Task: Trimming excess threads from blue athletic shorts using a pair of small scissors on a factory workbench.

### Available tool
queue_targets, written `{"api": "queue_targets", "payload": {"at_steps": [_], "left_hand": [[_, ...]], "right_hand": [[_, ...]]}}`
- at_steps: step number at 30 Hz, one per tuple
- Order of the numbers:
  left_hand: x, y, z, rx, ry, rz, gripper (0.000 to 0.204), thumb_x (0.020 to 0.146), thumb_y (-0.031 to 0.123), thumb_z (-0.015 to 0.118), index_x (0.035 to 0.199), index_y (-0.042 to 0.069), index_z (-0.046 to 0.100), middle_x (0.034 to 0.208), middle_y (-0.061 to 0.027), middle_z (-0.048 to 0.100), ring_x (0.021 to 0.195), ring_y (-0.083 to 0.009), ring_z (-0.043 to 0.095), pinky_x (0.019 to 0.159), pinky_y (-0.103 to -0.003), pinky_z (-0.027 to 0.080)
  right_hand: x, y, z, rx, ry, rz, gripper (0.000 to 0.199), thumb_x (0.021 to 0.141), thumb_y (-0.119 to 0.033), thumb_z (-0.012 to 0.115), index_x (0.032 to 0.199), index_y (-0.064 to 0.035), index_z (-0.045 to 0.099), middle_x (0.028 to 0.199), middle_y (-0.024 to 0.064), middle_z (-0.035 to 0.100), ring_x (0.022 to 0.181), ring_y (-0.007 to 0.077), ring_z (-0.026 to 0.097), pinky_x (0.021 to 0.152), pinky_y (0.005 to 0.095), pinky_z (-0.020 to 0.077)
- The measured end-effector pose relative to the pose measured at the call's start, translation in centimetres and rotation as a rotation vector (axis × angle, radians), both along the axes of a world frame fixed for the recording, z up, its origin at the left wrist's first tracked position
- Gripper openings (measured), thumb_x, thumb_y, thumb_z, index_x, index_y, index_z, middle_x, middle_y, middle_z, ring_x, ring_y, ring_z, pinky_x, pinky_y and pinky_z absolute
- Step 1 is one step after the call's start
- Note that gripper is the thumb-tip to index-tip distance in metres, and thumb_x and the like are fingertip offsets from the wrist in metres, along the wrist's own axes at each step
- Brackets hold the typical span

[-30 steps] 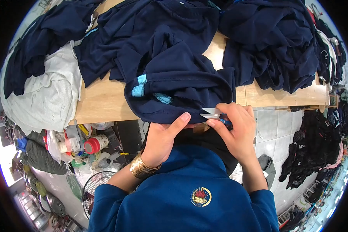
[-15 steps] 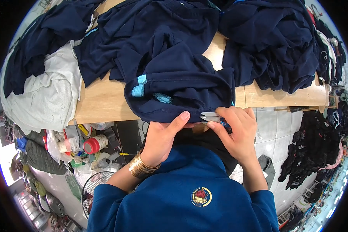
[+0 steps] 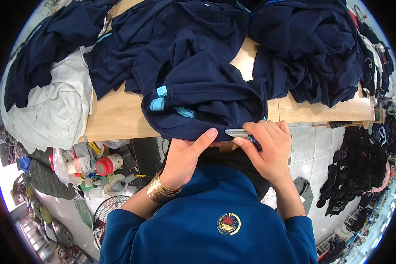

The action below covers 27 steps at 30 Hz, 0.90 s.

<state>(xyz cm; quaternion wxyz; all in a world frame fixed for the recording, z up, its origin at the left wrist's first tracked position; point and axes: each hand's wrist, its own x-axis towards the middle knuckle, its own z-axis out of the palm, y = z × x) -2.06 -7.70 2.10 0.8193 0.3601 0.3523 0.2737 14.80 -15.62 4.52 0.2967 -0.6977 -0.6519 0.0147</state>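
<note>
A navy garment (image 3: 207, 99) with light blue strips along its inner seams lies bunched at the table's near edge. My left hand (image 3: 187, 154) pinches its near hem, thumb on top and fingers underneath. Thread snips (image 3: 236, 132) with short metal blades sit in my right hand (image 3: 270, 149), gripped between thumb and fingers. Their blades are pressed together, and the tips touch the hem just right of my left thumb. Any thread between them is too small to make out.
More navy garments (image 3: 308, 48) are heaped at the far right of the wooden table (image 3: 114, 116). Pale grey cloth (image 3: 53, 97) hangs over its left side. Below on the left are a red-lidded jar (image 3: 108, 165) and a fan (image 3: 104, 215).
The snips' blades have gone from spread to pressed together, and their tips have moved slightly left along the hem. My left hand and the garment have hardly moved.
</note>
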Motion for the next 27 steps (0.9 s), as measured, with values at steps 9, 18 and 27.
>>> {"api": "queue_targets", "payload": {"at_steps": [9,18,27], "left_hand": [[0.05,0.15,0.37,0.025,0.004,-0.045,0.029,0.092,0.013,0.051,0.117,-0.001,0.050,0.111,-0.0141,0.060,0.099,-0.0224,0.061,0.085,-0.038,0.051],[0.06,-0.10,0.18,0.038,0.017,-0.017,0.028,0.092,0.013,0.053,0.117,0.000,0.050,0.111,-0.0132,0.060,0.098,-0.0223,0.061,0.084,-0.037,0.051],[0.08,-0.11,0.15,0.038,0.001,-0.012,0.027,0.092,0.011,0.052,0.117,0.001,0.050,0.111,-0.0123,0.060,0.099,-0.0214,0.060,0.084,-0.037,0.051]], "right_hand": [[0.16,-0.52,-0.18,0.002,0.070,-0.061,0.024,0.075,-0.030,0.070,0.083,-0.0095,0.061,0.066,0.0005,0.055,0.056,0.0171,0.050,0.059,0.0304,0.0301],[-0.22,-0.35,-0.38,0.008,0.080,-0.057,0.025,0.075,-0.031,0.070,0.084,-0.0097,0.061,0.064,0.0000,0.052,0.054,0.0163,0.048,0.058,0.0302,0.0292],[-0.27,-0.22,-0.58,0.033,0.035,-0.056,0.026,0.075,-0.032,0.070,0.085,-0.0105,0.061,0.064,-0.0008,0.050,0.054,0.0153,0.047,0.058,0.0300,0.0281]]}}
